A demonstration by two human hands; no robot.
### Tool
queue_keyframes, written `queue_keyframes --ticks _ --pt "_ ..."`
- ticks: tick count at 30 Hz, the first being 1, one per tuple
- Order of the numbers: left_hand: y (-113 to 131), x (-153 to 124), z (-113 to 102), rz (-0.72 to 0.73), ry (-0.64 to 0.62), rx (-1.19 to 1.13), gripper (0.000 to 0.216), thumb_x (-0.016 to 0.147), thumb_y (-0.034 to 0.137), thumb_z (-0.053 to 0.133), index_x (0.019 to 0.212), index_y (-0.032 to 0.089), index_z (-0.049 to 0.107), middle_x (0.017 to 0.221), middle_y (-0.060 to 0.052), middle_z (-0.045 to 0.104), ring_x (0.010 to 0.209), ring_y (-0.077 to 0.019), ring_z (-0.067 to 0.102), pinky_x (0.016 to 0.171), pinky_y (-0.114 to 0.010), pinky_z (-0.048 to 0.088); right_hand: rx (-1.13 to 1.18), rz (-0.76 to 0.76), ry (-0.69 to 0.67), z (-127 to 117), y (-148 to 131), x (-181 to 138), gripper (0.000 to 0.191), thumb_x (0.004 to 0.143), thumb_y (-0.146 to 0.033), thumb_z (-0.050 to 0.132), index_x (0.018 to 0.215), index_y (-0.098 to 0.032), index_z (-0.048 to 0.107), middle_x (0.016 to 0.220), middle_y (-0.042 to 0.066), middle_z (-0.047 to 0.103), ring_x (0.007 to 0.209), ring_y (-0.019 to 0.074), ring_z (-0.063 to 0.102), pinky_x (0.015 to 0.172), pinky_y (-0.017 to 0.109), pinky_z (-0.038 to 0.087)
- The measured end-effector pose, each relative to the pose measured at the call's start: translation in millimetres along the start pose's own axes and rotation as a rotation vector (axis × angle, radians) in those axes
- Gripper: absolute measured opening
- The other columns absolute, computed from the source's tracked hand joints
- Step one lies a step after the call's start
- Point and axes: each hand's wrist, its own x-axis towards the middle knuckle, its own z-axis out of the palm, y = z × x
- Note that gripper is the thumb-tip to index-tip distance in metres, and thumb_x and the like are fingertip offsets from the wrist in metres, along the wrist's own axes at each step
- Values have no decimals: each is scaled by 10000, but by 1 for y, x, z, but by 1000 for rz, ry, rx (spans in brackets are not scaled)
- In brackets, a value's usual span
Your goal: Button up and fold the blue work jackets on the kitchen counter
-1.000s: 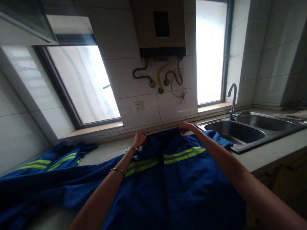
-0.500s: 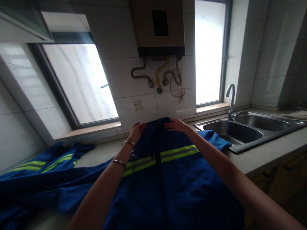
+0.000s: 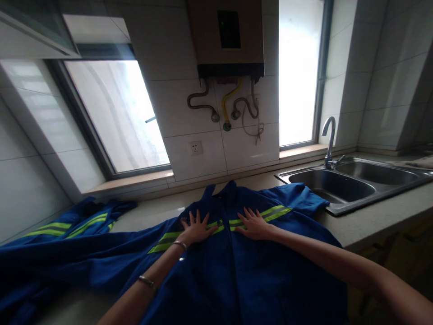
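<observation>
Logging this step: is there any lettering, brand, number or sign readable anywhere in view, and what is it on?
No text can be read in this view.
On the blue jacket under the left hand and right hand: only reflective stripes, no lettering shows.
On the water heater: a dark panel, nothing legible.
On the wall socket: no marking can be made out.

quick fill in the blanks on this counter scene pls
1. The left hand and right hand lie flat, fingers spread, on a ____ jacket.
2. The sink with its tap lies to the person's ____ of the jacket.
3. The left arm wears ____ bracelets.

Missing words: blue; right; two
</observation>
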Motion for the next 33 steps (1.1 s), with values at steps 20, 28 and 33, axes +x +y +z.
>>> queue_keyframes --ticks 20,28,33 --pt "1 111 2 89 107 -3 699 791 702 237 1406 369 216 1514 -93 122 1313 -500 54 906 -753 77 22 104 47 5 31 112 796 799 -741 183 1425 -256 268 1501 124 140 1359 334 114 1040 543 45" --pt "21 78 -8 130 281 134 435 893 281 299 1268 165 486 1416 -181 331 1315 -391 208 980 -600 248 272 43 116 -13 34 107 608 800 -552 504 1315 -231 465 1435 106 332 1330 310 241 1068 517 113" --pt "4 25 -24 204 186 116 399 846 283 385 1176 137 554 1267 -185 506 1098 -317 516 872 -463 441 716 2 221 -39 21 65 420 801 -210 529 1211 -118 528 1258 127 536 1170 257 489 990 404 365"
